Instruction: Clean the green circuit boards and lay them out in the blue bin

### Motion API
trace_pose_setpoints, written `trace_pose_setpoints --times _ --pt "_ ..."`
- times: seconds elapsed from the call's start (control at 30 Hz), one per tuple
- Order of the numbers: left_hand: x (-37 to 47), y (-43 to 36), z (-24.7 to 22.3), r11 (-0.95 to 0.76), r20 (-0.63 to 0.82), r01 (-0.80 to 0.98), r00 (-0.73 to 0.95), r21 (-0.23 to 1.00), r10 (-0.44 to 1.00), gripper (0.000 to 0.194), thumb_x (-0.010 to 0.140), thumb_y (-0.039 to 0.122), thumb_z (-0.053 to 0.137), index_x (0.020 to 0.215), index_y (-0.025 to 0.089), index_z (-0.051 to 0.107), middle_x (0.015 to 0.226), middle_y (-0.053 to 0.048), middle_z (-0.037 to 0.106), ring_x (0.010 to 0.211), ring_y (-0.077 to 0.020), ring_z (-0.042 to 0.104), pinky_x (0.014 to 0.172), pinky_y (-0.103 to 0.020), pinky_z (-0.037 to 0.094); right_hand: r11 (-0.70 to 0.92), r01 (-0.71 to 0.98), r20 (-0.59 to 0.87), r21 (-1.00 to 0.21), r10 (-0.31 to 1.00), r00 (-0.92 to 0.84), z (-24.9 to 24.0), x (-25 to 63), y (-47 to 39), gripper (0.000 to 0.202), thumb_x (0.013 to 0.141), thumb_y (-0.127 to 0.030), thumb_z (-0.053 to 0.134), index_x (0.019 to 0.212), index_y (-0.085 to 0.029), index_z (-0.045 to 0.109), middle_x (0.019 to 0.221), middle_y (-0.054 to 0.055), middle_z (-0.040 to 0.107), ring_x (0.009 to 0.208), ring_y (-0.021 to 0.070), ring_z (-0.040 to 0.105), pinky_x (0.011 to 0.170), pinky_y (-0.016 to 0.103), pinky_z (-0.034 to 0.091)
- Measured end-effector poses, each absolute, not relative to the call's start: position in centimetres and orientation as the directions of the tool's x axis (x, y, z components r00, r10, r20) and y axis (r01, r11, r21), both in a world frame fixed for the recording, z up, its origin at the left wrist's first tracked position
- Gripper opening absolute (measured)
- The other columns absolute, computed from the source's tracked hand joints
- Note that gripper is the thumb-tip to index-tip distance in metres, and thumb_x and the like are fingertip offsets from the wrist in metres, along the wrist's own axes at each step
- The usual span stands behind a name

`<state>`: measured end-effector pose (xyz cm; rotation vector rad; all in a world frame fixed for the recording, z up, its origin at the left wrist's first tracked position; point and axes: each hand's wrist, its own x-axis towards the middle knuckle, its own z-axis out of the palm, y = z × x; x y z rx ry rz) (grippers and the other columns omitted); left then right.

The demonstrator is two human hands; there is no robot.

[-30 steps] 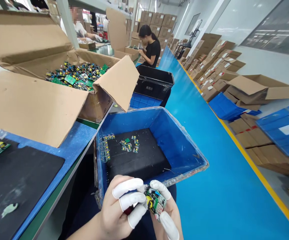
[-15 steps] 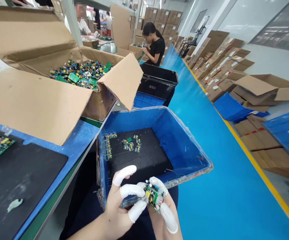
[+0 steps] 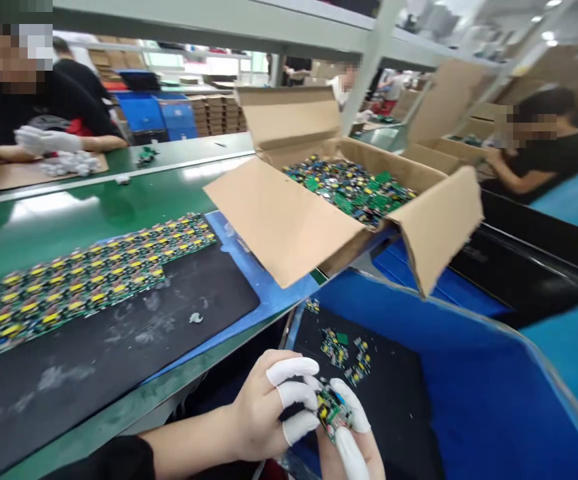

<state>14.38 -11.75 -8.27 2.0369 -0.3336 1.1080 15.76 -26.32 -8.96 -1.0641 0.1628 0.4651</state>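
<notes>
While rows of circuit boards [image 3: 76, 287] line the black mat [image 3: 123, 340] at left, the left hand [image 3: 263, 410] curls its fingers against a small circuit board [image 3: 335, 412] at bottom centre, their grip unclear, and the right hand [image 3: 356, 440] grasps that board near the blue bin [image 3: 473, 367], lower right.

White-capped fingers of the left hand [image 3: 269, 407] and right hand [image 3: 356, 437] partly cover the small green circuit board [image 3: 335, 413]. The bottom edge crops the large blue plastic bin [image 3: 479, 380]. 1 black-shirted person [image 3: 543, 157] is blurred.
</notes>
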Motion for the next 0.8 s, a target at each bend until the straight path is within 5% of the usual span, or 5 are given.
trace_pose_setpoints --times 0.23,0.4,0.57,0.8 --pt "8.2 -5.3 -7.7 -0.907 0.802 -0.232 0.574 0.353 0.165 0.01 0.096 0.019 0.052 0.099 0.017 0.061 0.099 -0.013 0.071 0.095 -0.022 0.067 0.079 -0.035 0.058 0.259 -0.607 -0.301 -0.751 0.684 0.664 -7.0 15.8 -18.2 0.04 0.072 -0.032 0.085 0.11 -0.027 0.072 0.107 0.007 0.076 0.103 0.0306 0.07 0.09 0.043 0.058" --pt "5.1 -0.6 -7.5 -0.987 0.722 0.121 0.674 0.104 0.159 0.009 0.095 0.017 0.054 0.092 0.02 0.063 0.098 -0.008 0.075 0.089 -0.0189 0.07 0.079 -0.032 0.056 0.274 -0.681 -0.277 -0.679 0.764 0.582 -8.6 19.0 -15.0 0.029 0.077 -0.032 0.078 0.105 -0.026 0.074 0.103 0.008 0.077 0.094 0.026 0.073 0.087 0.043 0.058" --pt "3.8 2.7 -8.1 -0.911 0.609 0.396 0.695 0.117 0.381 0.016 0.094 0.02 0.054 0.088 0.022 0.069 0.104 -0.007 0.075 0.091 -0.0238 0.071 0.079 -0.037 0.056 0.235 -0.78 -0.35 -0.58 0.793 0.498 -10.9 21.5 -15.5 0.024 0.071 -0.029 0.081 0.095 -0.027 0.076 0.091 0.006 0.08 0.078 0.023 0.075 0.073 0.038 0.059" --pt "7.1 2.7 -8.2 -0.828 0.666 0.491 0.526 0.27 0.529 0.011 0.092 0.023 0.055 0.086 0.021 0.063 0.121 -0.014 0.067 0.101 -0.029 0.067 0.084 -0.044 0.055 0.397 -0.774 -0.384 -0.492 0.699 0.603 -7.9 19.0 -18.9 0.036 0.077 -0.05 0.075 0.1 -0.022 0.076 0.096 0.011 0.079 0.084 0.0234 0.073 0.084 0.04 0.056"
